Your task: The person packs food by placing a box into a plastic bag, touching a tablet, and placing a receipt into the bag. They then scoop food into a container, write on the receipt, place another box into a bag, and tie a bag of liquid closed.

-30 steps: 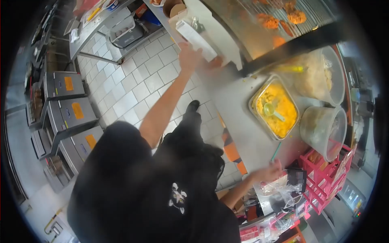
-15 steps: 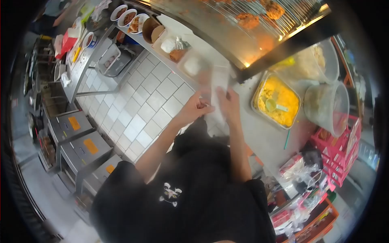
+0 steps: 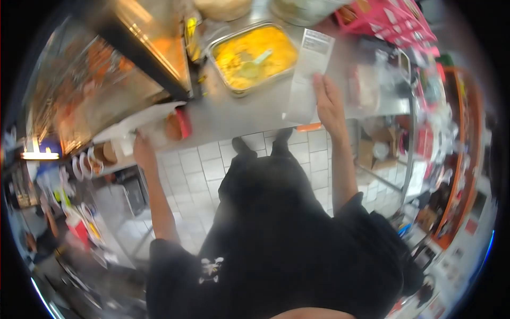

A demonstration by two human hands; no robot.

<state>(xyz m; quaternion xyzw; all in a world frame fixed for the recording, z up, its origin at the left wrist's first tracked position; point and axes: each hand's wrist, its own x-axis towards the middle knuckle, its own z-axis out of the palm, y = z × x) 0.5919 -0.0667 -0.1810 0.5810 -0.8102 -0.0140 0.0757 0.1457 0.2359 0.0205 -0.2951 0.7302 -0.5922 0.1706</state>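
A long white paper slip with print at its top [image 3: 311, 69] is held upright between the thumb and fingers of my right hand [image 3: 330, 103], over the metal counter [image 3: 218, 119]. Just left of the slip is a metal tray of yellow food [image 3: 255, 56] with a pale green scoop [image 3: 256, 64] in it. My left hand [image 3: 143, 151] reaches to a white open box [image 3: 125, 139] near the counter's edge; its fingers are blurred, and what they touch is unclear. A brown food piece beside something red [image 3: 178, 125] lies right of that hand.
A lit glass food warmer [image 3: 101, 69] stands at the upper left. Several bowls [image 3: 87, 164] line the counter's left end. A pink basket [image 3: 390, 24] is at the upper right. Another person's arm [image 3: 51, 220] shows at the far left.
The view has swung toward the right. My hands, close together before, are now far apart: the right holds the slip near the yellow tray, the left has gone to the box.
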